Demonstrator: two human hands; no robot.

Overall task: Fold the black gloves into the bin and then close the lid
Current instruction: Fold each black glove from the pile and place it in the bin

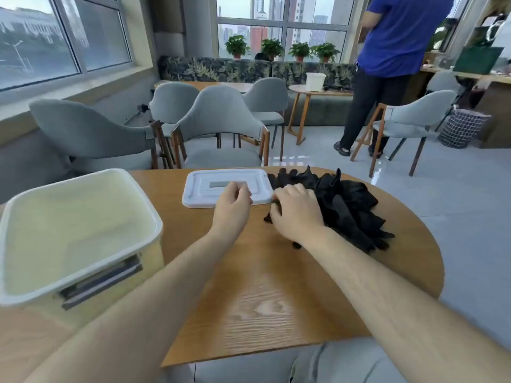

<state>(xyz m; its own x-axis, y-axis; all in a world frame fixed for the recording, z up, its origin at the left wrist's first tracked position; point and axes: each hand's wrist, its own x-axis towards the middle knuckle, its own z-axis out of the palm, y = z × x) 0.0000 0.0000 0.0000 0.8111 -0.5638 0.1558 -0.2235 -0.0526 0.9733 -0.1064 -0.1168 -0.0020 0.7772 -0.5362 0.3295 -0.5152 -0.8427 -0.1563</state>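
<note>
- On counter [262,299], right hand [296,211] curls into gloves [351,200]; pile's tangled, so sev. may drag out.
- Over lid [201,189], left hand [233,200] loosely curled, empty; could nudge it.

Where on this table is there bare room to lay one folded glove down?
Bare wood lies in the near middle of the table, right of the bin. A narrower strip lies between bin and lid. The far right is crowded, where the gloves pile beside the lid.
</note>
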